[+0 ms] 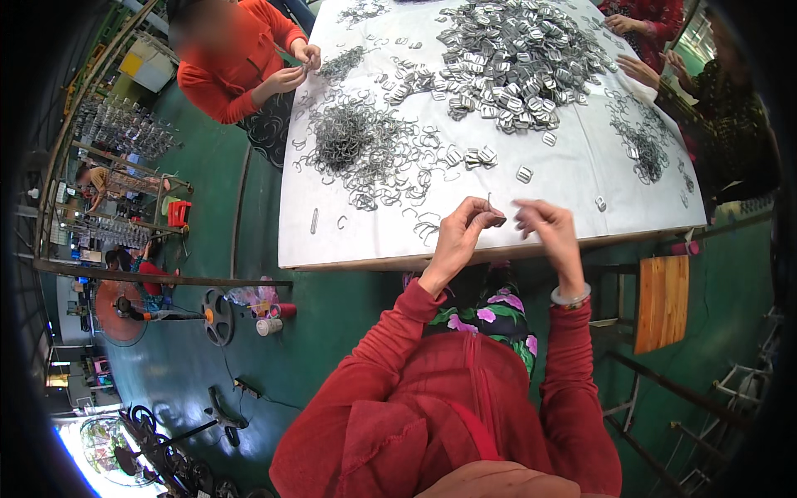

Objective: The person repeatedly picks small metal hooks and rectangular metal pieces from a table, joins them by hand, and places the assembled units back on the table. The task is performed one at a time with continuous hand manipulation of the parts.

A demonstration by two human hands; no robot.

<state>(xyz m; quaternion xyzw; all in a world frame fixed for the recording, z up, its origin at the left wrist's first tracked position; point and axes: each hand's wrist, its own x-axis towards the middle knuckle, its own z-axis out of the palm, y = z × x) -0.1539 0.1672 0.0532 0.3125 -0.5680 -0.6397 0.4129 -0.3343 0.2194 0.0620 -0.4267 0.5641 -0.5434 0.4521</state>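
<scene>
Near the front edge of the white-covered table (581,199), my left hand (462,234) pinches a small dark metal piece (501,221) between thumb and fingertips. A thin curved wire stands up by those fingers; how it joins the piece is too small to tell. To the right, my right hand (550,231) is held just apart from the left, its fingertips smeared by motion. Whether anything is in it cannot be made out. Beyond my hands lie a loose metal buckle (524,174) and a few more buckles (480,158). Several curved metal hooks (427,226) lie left of my left hand.
A large heap of metal buckles (515,66) covers the table's far middle; a pile of hooks (342,137) spreads at left, another pile (647,153) at right. A co-worker in orange (241,62) works at the left, others at the right. A wooden stool (662,303) stands right of me.
</scene>
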